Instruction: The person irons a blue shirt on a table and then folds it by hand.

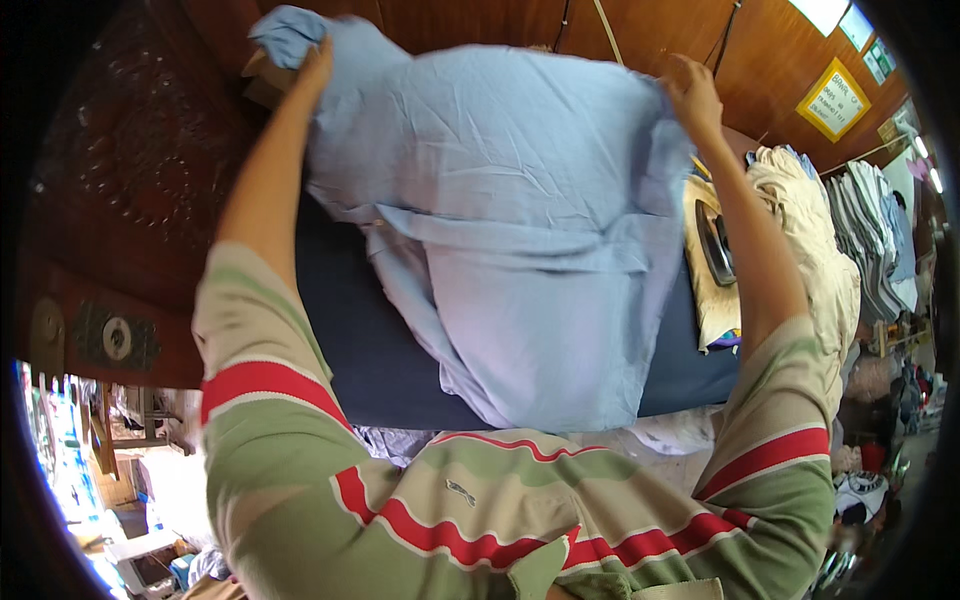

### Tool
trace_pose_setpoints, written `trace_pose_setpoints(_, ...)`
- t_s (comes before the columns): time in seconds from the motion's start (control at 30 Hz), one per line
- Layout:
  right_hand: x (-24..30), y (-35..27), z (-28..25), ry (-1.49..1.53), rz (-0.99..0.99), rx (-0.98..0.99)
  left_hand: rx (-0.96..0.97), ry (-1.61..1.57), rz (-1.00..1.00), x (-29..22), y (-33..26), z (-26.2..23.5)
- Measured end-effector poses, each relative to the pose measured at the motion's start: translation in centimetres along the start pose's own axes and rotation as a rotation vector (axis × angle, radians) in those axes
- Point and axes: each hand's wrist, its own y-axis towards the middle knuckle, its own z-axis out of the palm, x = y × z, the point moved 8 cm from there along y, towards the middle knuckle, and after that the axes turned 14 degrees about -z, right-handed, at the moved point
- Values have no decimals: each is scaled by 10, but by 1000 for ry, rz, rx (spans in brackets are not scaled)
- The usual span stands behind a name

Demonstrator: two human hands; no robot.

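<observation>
Both hands, the left hand [316,62] and right hand [693,92], were clamped on the far corners of a crumpled light-blue cotton garment [510,220], spreading it over the dark-blue padded ironing table [360,340]; smoothing it flat probably came next.

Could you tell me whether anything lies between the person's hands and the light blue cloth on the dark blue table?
Nothing visible does. The left hand and the right hand each already grip a far corner of the cloth, which is spread over the table. The iron sits off to the right, clear of both hands.
</observation>
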Motion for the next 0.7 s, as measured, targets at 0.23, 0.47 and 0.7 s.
trace_pose_setpoints(0.23, 65, -269, 3, 451, 368, 506, -87, 392, 88, 221, -206, 22)
trace_pose_setpoints(0.47, 81, -415, -42, 52, 650, 661, 347, 388, -10, 215, -404, 71)
trace_pose_setpoints(0.7, 76, -417, -33, 743, 962, 128, 72, 130, -168, 248, -390, 66)
